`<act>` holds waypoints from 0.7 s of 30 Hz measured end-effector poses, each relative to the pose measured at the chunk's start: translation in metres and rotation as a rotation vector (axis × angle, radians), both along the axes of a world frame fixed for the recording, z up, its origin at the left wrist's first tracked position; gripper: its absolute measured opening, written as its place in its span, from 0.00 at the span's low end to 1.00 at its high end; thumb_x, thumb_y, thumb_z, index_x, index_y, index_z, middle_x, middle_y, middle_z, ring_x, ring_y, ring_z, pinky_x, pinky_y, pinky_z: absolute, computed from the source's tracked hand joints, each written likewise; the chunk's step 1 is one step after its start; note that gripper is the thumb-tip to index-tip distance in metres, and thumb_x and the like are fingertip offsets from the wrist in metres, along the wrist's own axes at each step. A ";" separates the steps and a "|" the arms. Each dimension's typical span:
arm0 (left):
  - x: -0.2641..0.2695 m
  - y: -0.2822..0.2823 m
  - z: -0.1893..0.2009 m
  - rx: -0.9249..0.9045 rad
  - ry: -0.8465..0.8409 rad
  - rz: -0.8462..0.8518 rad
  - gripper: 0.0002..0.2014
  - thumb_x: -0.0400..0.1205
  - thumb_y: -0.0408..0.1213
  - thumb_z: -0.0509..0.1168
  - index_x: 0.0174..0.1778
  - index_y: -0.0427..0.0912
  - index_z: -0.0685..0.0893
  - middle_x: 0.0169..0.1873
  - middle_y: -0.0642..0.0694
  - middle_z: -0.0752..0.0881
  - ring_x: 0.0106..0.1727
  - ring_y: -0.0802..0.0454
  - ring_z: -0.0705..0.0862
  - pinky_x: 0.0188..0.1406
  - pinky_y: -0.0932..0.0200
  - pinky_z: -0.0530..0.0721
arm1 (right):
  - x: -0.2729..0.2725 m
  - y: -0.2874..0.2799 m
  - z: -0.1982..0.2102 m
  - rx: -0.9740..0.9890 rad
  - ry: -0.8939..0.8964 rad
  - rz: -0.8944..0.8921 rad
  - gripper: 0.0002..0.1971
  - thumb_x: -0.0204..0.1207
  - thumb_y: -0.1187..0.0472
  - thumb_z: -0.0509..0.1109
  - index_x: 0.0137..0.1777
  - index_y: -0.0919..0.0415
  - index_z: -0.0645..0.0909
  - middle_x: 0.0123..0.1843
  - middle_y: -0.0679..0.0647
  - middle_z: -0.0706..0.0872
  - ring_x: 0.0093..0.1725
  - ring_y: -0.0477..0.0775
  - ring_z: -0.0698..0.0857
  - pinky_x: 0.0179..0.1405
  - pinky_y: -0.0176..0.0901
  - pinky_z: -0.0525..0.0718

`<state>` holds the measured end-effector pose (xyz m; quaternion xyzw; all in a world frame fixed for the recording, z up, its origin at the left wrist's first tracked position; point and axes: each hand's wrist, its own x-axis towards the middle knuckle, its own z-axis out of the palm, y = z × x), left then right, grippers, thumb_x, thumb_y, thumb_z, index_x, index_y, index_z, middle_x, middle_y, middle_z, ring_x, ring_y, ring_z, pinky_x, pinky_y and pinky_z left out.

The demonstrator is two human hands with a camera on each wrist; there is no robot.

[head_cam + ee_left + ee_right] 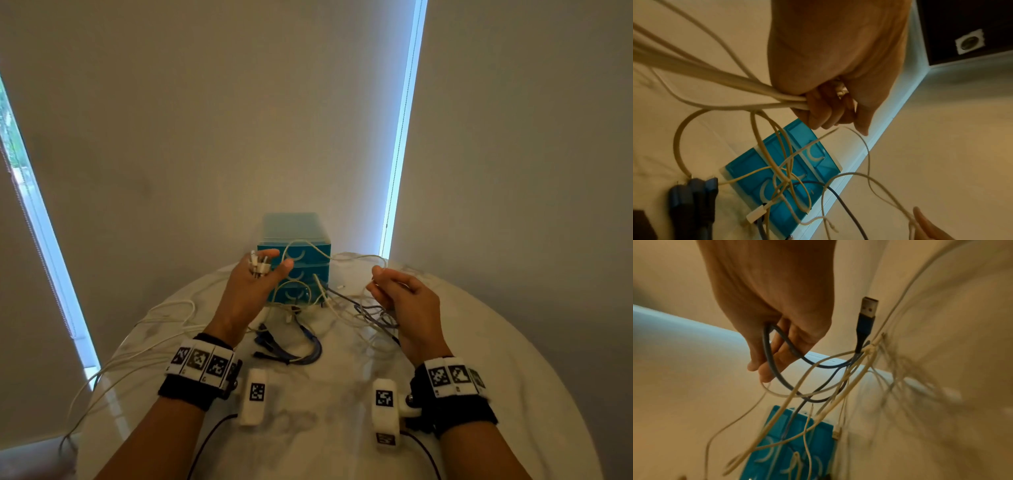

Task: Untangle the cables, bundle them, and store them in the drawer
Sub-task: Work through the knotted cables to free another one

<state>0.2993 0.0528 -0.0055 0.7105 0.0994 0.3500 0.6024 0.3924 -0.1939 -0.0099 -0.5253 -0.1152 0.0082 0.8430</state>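
Note:
My left hand (262,274) is raised in front of the teal drawer unit (294,260) and grips a bunch of white cables (748,91) near their plug ends (257,263). My right hand (383,287) hangs to the right of the drawers, its fingers curled round a loop of dark blue-grey cable (774,356); thin white cables (818,402) are tangled with it. That dark cable's USB plug (869,308) sticks up from the knot. A thin white cable (318,248) arcs from one hand to the other. All three drawers look closed.
A folded set of blue cables (298,346) lies on the round white table (479,394) between my forearms. Long white cables (147,329) trail over the table's left edge. The drawer unit stands at the far edge against the blinds.

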 end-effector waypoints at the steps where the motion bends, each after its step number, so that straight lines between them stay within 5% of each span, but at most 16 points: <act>1: -0.002 -0.005 0.002 0.039 0.019 -0.015 0.15 0.83 0.49 0.79 0.62 0.49 0.87 0.39 0.53 0.87 0.30 0.66 0.85 0.26 0.72 0.79 | -0.001 0.002 -0.001 -0.045 -0.001 0.006 0.16 0.76 0.61 0.87 0.59 0.67 0.92 0.50 0.62 0.97 0.51 0.59 0.97 0.52 0.43 0.96; 5: -0.009 -0.018 0.008 0.142 0.002 -0.133 0.17 0.79 0.46 0.83 0.62 0.52 0.88 0.53 0.53 0.94 0.49 0.57 0.94 0.47 0.63 0.91 | -0.011 0.011 0.000 -0.147 -0.052 0.050 0.15 0.75 0.58 0.88 0.56 0.65 0.92 0.47 0.62 0.97 0.51 0.61 0.98 0.52 0.48 0.96; 11: -0.010 -0.022 0.005 0.424 0.214 -0.276 0.10 0.79 0.56 0.81 0.52 0.58 0.97 0.49 0.58 0.96 0.53 0.57 0.94 0.62 0.41 0.92 | -0.027 0.025 0.008 -0.132 -0.122 0.098 0.15 0.77 0.58 0.86 0.58 0.66 0.90 0.47 0.62 0.97 0.50 0.59 0.98 0.54 0.49 0.96; 17: -0.011 -0.023 0.003 0.448 0.215 -0.249 0.07 0.82 0.53 0.79 0.47 0.56 0.98 0.43 0.56 0.96 0.48 0.56 0.94 0.60 0.38 0.91 | -0.028 0.027 0.006 -0.105 -0.104 0.174 0.17 0.79 0.58 0.84 0.63 0.66 0.88 0.52 0.61 0.97 0.56 0.59 0.97 0.63 0.55 0.93; 21: -0.007 -0.015 0.001 0.349 0.130 -0.059 0.08 0.83 0.51 0.79 0.43 0.53 0.97 0.41 0.53 0.96 0.47 0.55 0.94 0.57 0.36 0.90 | -0.022 0.023 0.002 -0.485 -0.277 0.339 0.24 0.72 0.52 0.89 0.65 0.56 0.88 0.55 0.49 0.97 0.58 0.48 0.95 0.61 0.48 0.93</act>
